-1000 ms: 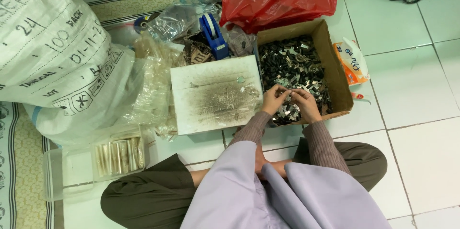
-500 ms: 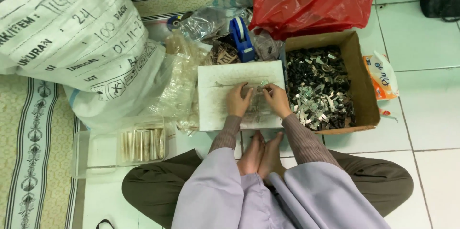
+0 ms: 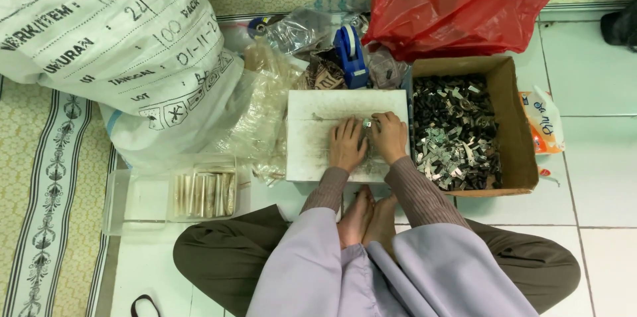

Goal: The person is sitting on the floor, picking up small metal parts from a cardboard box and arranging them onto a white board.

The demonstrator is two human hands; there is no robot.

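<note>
Both of my hands rest on a white, stained flat board on the floor in front of me. My left hand and my right hand meet at the fingertips around a small silvery metal piece on the board. To the right of the board stands an open cardboard box filled with several small dark and silvery metal pieces.
A large white printed sack lies at the left, a red plastic bag at the back. A blue tape dispenser, crumpled clear plastic, a clear tray of packed items and an orange-white pouch surround the board.
My hands left the cardboard box and moved left onto the white board, bringing a small metal piece. The view has shifted slightly.
</note>
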